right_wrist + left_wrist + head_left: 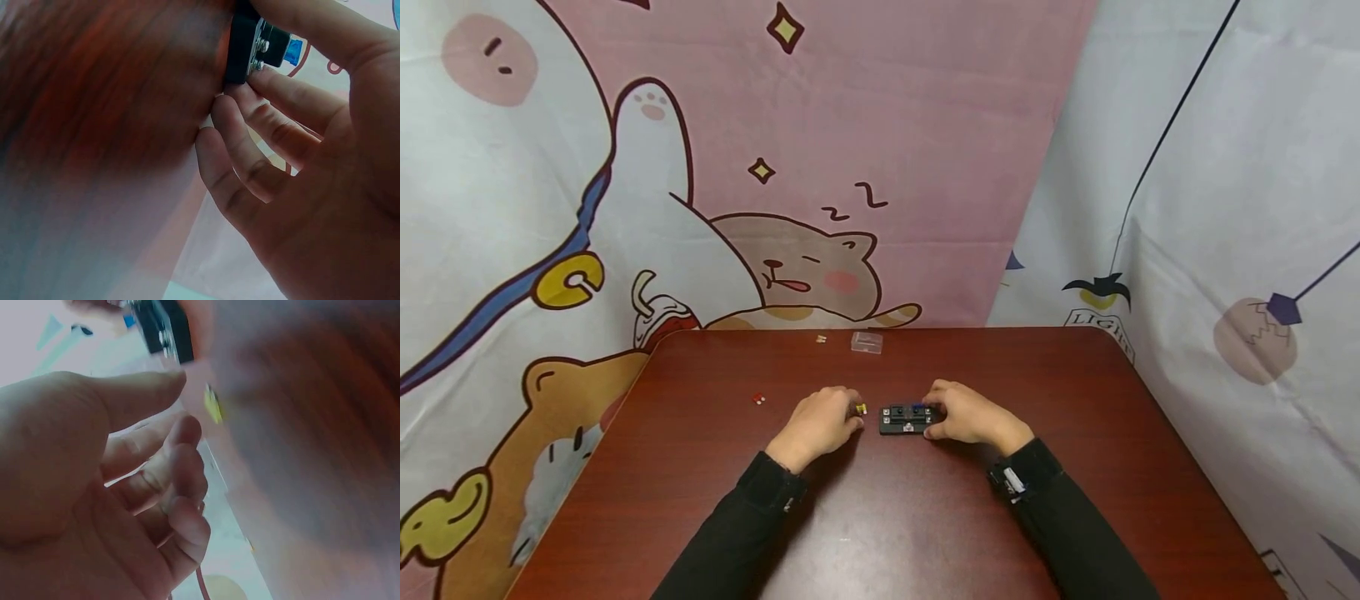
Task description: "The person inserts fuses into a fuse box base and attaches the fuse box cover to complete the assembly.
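Observation:
A black block with metal screws lies on the table, a small blue piece on its upper side. My right hand grips the block's right end between thumb and fingers. Just left of the block is a small yellow piece with a metal part. My left hand is beside it, fingers loosely bent; in the left wrist view a gap shows between the fingertips and the piece, and nothing is between thumb and fingers.
Small red and white pieces lie left of the left hand on the brown table. Near the back edge are a clear plastic box and small pale pieces. Behind the table hangs a printed cloth.

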